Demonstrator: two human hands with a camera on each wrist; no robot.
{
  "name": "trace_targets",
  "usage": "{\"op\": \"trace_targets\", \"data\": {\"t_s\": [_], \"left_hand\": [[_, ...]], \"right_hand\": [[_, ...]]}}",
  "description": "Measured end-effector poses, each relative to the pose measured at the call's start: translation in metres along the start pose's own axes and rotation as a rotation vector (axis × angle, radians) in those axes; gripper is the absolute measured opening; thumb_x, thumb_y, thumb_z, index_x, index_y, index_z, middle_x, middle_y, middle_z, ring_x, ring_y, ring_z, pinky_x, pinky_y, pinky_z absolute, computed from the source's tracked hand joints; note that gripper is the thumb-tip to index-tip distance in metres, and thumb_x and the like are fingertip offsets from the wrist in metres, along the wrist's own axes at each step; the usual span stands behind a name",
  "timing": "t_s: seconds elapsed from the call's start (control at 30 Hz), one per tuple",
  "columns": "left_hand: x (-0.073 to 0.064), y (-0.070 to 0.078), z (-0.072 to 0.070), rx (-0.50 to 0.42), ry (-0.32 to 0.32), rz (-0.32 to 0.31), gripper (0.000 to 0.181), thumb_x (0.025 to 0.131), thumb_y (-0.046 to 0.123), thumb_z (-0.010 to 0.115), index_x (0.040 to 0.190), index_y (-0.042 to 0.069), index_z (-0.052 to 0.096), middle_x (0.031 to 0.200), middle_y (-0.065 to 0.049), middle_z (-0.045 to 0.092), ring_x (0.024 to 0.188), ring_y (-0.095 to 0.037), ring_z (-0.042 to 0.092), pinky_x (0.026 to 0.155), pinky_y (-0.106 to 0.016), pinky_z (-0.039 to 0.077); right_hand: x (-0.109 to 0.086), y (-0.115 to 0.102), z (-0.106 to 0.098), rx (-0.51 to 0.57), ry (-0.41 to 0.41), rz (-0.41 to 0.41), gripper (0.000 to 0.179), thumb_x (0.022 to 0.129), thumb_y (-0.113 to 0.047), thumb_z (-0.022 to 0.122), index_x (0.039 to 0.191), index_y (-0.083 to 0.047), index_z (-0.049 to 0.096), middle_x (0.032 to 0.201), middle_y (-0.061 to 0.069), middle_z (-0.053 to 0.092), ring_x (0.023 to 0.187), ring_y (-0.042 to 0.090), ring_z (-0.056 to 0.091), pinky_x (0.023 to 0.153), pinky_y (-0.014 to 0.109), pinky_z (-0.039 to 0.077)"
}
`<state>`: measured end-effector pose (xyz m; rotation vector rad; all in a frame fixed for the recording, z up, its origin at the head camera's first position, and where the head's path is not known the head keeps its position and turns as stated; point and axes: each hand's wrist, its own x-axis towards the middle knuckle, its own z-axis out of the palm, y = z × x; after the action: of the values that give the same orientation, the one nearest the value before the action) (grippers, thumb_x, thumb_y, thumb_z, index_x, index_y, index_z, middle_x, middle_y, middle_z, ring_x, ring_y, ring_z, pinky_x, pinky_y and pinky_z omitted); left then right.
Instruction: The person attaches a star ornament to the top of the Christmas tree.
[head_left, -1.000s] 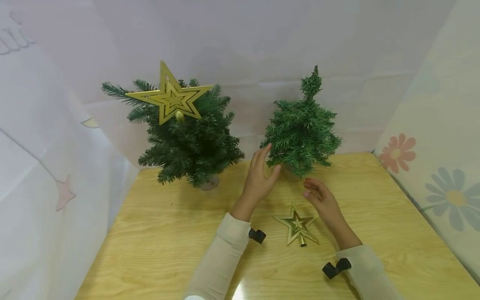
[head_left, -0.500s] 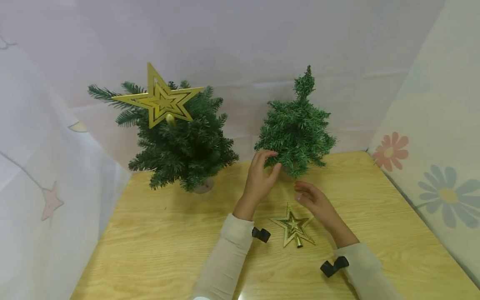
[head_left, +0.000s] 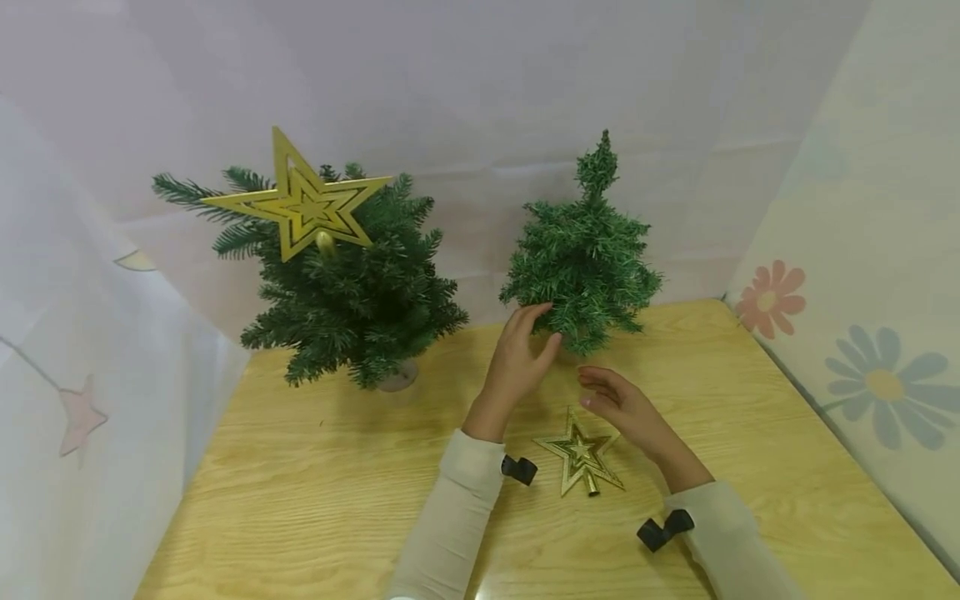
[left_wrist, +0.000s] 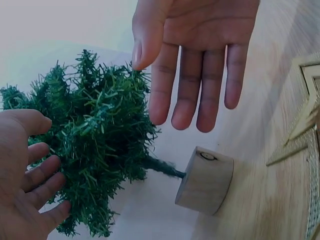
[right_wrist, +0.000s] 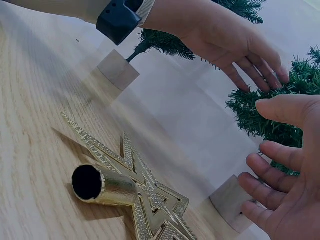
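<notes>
A small green artificial Christmas tree point(head_left: 583, 258) stands upright at the back right of the table, on a round wooden base point(left_wrist: 206, 180). My left hand point(head_left: 516, 362) is at its lower left branches, fingers loosely bent; whether they touch is unclear. In front of the tree, my right hand point(head_left: 624, 410) hovers with relaxed fingers and holds nothing. Both palms show in the left wrist view. A gold star tree topper point(head_left: 580, 452) lies on the table between my forearms, its hollow socket point(right_wrist: 105, 185) towards me.
At the back left stands a darker, fuller Christmas tree point(head_left: 352, 292) carrying a large gold star point(head_left: 307, 207), tilted, on top. Pale cloth point(head_left: 465, 100) hangs behind the wooden table point(head_left: 322, 483). A flower-printed panel point(head_left: 885, 250) borders the right side.
The head view has turned slightly right, so everything shifts left in it. My left fingers have come lower and closer to the right tree's branches. The trees and both stars stay in place.
</notes>
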<state>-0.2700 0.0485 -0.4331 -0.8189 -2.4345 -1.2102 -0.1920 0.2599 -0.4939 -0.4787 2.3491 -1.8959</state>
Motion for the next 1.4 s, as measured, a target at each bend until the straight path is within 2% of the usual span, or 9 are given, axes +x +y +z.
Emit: {"op": "trace_targets", "data": {"t_s": [0.23,0.4,0.53,0.63,0.8,1.03,1.2,1.33,1.4], "left_hand": [[0.000,-0.008,-0.002,0.030,-0.011,-0.067,0.051,0.100,0.034,0.055,0.147,0.019,0.042,0.146,-0.004,0.042,0.135,-0.020,0.038,0.106,-0.043,0.039],[0.000,-0.013,-0.002,0.051,-0.036,-0.111,0.052,0.101,0.039,0.052,0.148,0.019,0.041,0.146,-0.004,0.042,0.133,-0.021,0.041,0.105,-0.041,0.040],[0.000,-0.013,-0.004,0.056,-0.041,-0.129,0.052,0.102,0.039,0.050,0.148,0.018,0.041,0.146,-0.005,0.042,0.132,-0.022,0.043,0.104,-0.041,0.042],[0.000,-0.013,-0.005,0.052,-0.045,-0.135,0.049,0.102,0.037,0.050,0.147,0.018,0.043,0.143,-0.004,0.044,0.129,-0.022,0.046,0.101,-0.040,0.044],[-0.001,-0.015,-0.005,0.053,-0.064,-0.137,0.046,0.102,0.035,0.050,0.145,0.018,0.046,0.141,-0.003,0.047,0.125,-0.021,0.049,0.097,-0.037,0.048],[-0.002,-0.018,-0.003,0.064,-0.067,-0.136,0.045,0.102,0.033,0.051,0.144,0.016,0.047,0.142,-0.005,0.046,0.128,-0.023,0.047,0.100,-0.039,0.046],[-0.003,-0.019,-0.002,0.054,-0.066,-0.143,0.045,0.102,0.030,0.052,0.145,0.017,0.046,0.142,-0.004,0.047,0.129,-0.022,0.047,0.101,-0.038,0.045],[-0.003,-0.019,-0.001,0.044,-0.063,-0.147,0.045,0.102,0.029,0.052,0.145,0.017,0.045,0.141,-0.005,0.047,0.128,-0.022,0.047,0.101,-0.040,0.045],[-0.003,-0.019,-0.001,0.040,-0.062,-0.146,0.046,0.102,0.029,0.052,0.145,0.016,0.045,0.141,-0.006,0.047,0.128,-0.023,0.047,0.101,-0.040,0.044]], "right_hand": [[-0.001,-0.004,0.000,-0.018,-0.015,-0.001,0.055,0.100,-0.018,0.058,0.148,-0.003,0.036,0.145,0.024,0.039,0.135,0.041,0.036,0.111,0.058,0.024],[-0.002,-0.003,0.001,-0.069,-0.033,0.039,0.058,0.099,-0.026,0.060,0.149,-0.008,0.037,0.145,0.021,0.041,0.132,0.044,0.039,0.105,0.059,0.034],[-0.003,-0.003,-0.001,-0.143,-0.098,0.105,0.063,0.096,-0.028,0.064,0.151,-0.017,0.034,0.149,0.016,0.038,0.134,0.042,0.037,0.100,0.059,0.040],[-0.005,-0.005,0.000,-0.206,-0.170,0.132,0.070,0.094,-0.027,0.067,0.153,-0.019,0.030,0.152,0.014,0.034,0.138,0.040,0.032,0.101,0.060,0.038],[-0.008,-0.009,0.002,-0.313,-0.235,0.108,0.080,0.091,-0.031,0.070,0.154,-0.009,0.026,0.154,0.015,0.030,0.137,0.042,0.032,0.101,0.061,0.038],[-0.012,-0.016,0.005,-0.402,-0.301,0.089,0.082,0.092,-0.028,0.071,0.152,0.001,0.025,0.153,0.023,0.027,0.137,0.044,0.031,0.102,0.059,0.038],[-0.019,-0.022,0.006,-0.574,-0.304,0.144,0.085,0.087,-0.036,0.074,0.152,-0.002,0.030,0.152,0.023,0.028,0.138,0.045,0.025,0.101,0.063,0.035],[-0.022,-0.025,0.007,-0.732,-0.304,0.135,0.086,0.083,-0.043,0.077,0.149,-0.003,0.038,0.146,0.021,0.036,0.131,0.043,0.034,0.096,0.061,0.040],[-0.024,-0.026,0.008,-0.778,-0.309,0.136,0.086,0.082,-0.046,0.077,0.147,-0.002,0.041,0.142,0.019,0.040,0.127,0.041,0.038,0.093,0.061,0.040]]}}
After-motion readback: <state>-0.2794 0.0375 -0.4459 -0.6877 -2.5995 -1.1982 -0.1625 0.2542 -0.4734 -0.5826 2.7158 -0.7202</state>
